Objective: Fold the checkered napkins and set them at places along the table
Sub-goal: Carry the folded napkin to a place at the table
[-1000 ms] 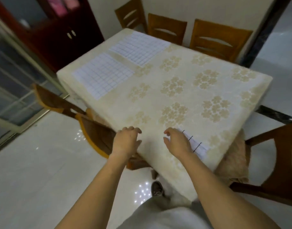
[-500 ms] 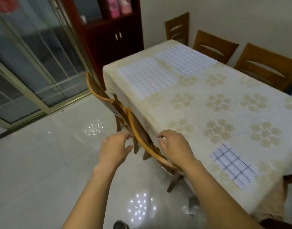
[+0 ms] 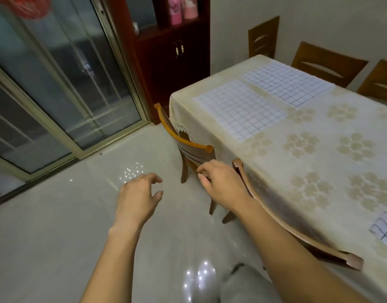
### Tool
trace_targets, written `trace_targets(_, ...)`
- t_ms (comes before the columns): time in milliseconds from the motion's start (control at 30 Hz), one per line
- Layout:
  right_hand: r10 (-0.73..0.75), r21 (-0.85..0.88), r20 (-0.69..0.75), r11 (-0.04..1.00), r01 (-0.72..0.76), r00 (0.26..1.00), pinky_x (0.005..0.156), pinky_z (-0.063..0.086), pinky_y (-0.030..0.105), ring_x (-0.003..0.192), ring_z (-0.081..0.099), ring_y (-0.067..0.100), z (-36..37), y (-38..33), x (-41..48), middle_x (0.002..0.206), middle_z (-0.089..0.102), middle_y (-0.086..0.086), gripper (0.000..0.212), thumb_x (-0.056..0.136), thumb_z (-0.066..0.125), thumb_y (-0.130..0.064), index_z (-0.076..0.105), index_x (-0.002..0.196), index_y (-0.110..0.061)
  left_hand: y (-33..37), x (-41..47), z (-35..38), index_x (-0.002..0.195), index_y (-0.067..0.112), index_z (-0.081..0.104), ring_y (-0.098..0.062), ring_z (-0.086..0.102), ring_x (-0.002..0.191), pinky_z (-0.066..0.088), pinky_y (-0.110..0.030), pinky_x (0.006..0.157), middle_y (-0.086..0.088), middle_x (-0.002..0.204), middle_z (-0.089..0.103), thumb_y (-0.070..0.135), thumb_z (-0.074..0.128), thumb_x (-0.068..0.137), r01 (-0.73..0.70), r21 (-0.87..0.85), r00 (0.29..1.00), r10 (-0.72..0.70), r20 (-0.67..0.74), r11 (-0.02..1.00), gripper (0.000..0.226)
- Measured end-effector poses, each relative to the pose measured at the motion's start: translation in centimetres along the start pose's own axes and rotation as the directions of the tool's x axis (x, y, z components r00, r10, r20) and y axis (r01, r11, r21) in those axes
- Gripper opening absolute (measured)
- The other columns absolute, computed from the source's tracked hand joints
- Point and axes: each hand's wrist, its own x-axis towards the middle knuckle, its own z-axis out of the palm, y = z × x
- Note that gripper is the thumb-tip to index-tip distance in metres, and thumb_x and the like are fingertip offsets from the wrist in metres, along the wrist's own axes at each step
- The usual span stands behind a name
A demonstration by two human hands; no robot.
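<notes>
Far off to the left of my left hand [image 3: 140,193] runs a sliding glass door [image 3: 56,84]. That hand hangs over the pale tiled floor [image 3: 56,215] with its fingers loosely curled and the thumb apart from them, gripping nothing. Ahead, between my two hands and well beyond them, stands a dark red cabinet [image 3: 172,53]. My right hand [image 3: 221,182] is empty too, fingers slackly bent, held in front of the back of a wooden chair [image 3: 188,142] pushed in at the table's side. Just to its right is the top corner of a nearer chair's back [image 3: 350,260]; whether my hand touches it I cannot tell. Further right lies the table under a cream flowered tablecloth [image 3: 275,162]. Two checkered napkins lie flat and unfolded at the table's far end, well ahead and to the right of my right hand: the closer one [image 3: 240,110] beside the table's edge, the other [image 3: 288,83] just beyond it. A folded napkin [image 3: 385,228] sits far right of my right forearm, cut off by the frame. Three more chairs [image 3: 328,62] line the table's far side.
</notes>
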Motion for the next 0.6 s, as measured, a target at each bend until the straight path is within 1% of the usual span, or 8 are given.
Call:
trace_targets(100,-0.026,0.001,0.000,1.000,0.026,1.000,0.091,0.048,0.034,0.103,0.059,0.015,2.3,-1.0,4.6,0.113,0.066,-0.006,0.024,0.100,0.054,-0.033,0.067,0.119,-0.024,-1.4,3.6,0.0,0.124,0.031,0.064,-0.018,0.062,0.113,0.048,-0.036,0.098,0.007,0.122,0.067,0.036,0.070,0.093,-0.018,0.007,1.000,0.018,0.020,1.000,0.031)
trace_targets(200,-0.069,0.023,0.055,0.997,0.068,0.996,0.092,0.049,0.034,0.105,0.060,0.015,5.0,-2.0,10.3,0.115,0.067,-0.007,0.025,0.100,0.055,-0.034,0.067,0.119,-0.025,-4.3,7.5,-0.6,0.125,0.033,0.063,-0.015,0.062,0.112,0.049,-0.033,0.096,0.010,0.122,0.068,0.041,0.068,0.094,-0.004,0.045,0.999,0.002,0.045,0.999,0.033)
trace_targets(300,-0.115,0.081,0.095,0.991,0.107,0.989,0.087,0.052,0.035,0.103,0.064,0.017,7.4,-4.3,17.4,0.115,0.069,-0.005,0.024,0.100,0.055,-0.032,0.067,0.118,-0.022,-8.7,11.9,-2.8,0.127,0.033,0.060,-0.014,0.062,0.112,0.049,-0.034,0.096,0.012,0.124,0.067,0.046,0.062,0.096,0.070,0.100,0.995,-0.077,0.068,0.993,0.034)
trace_targets(400,-0.186,0.158,0.129,0.973,0.165,0.974,0.083,0.054,0.032,0.100,0.065,0.018,8.5,-7.9,24.7,0.114,0.069,-0.002,0.022,0.100,0.056,-0.029,0.067,0.117,-0.020,-12.8,16.7,-6.1,0.129,0.031,0.059,-0.017,0.064,0.110,0.050,-0.036,0.095,0.010,0.123,0.067,0.044,0.059,0.098,0.188,0.127,0.981,-0.191,0.013,0.974,0.034)
trace_targets(500,-0.241,0.191,0.138,0.958,0.213,0.961,0.085,0.052,0.026,0.101,0.063,0.015,8.8,-10.7,31.1,0.117,0.068,-0.003,0.023,0.101,0.056,-0.029,0.065,0.121,-0.021,-15.6,21.3,-8.4,0.128,0.031,0.059,-0.018,0.065,0.106,0.052,-0.037,0.092,0.009,0.121,0.068,0.042,0.059,0.099,0.260,0.117,0.965,-0.255,-0.056,0.958,0.031)
trace_targets(600,-0.254,0.185,0.171,0.957,0.222,0.952,0.091,0.053,0.029,0.106,0.062,0.014,9.5,-11.6,35.7,0.121,0.066,-0.004,0.026,0.102,0.055,-0.030,0.064,0.125,-0.022,-17.5,25.4,-8.7,0.127,0.032,0.060,-0.017,0.065,0.105,0.052,-0.036,0.091,0.011,0.120,0.068,0.043,0.059,0.099,0.287,0.090,0.958,-0.283,-0.050,0.954,0.030)
